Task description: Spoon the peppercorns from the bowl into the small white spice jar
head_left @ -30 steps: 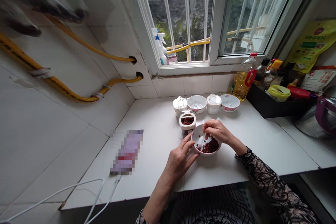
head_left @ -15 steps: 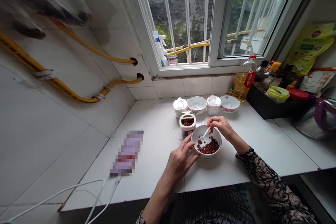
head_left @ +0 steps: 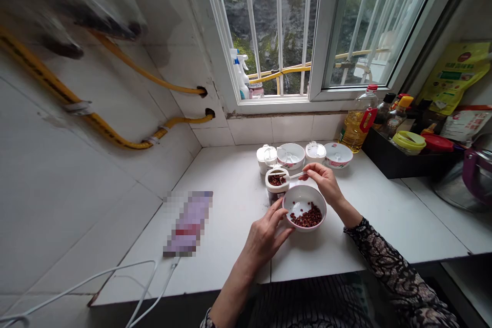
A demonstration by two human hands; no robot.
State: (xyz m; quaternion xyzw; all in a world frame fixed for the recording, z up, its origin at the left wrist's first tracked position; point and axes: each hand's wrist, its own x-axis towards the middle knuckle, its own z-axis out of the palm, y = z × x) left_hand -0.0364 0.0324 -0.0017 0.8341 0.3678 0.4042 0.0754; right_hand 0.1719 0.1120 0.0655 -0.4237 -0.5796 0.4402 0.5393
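Lit by soft daylight through a pale-framed window (head_left: 326, 31), with white bars (head_left: 280, 31) outside and a mossy rock face (head_left: 265, 15) beyond. Walled at left in pale tiles (head_left: 54, 164) — crossed by yellow pipes (head_left: 46, 79). Fitted below with a white counter (head_left: 365, 236) — seamed with dark lines, shadowed underneath.

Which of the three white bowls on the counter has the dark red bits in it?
The bowl nearest the person, steadied by the left hand; the other two, by the wall, hold no red bits.
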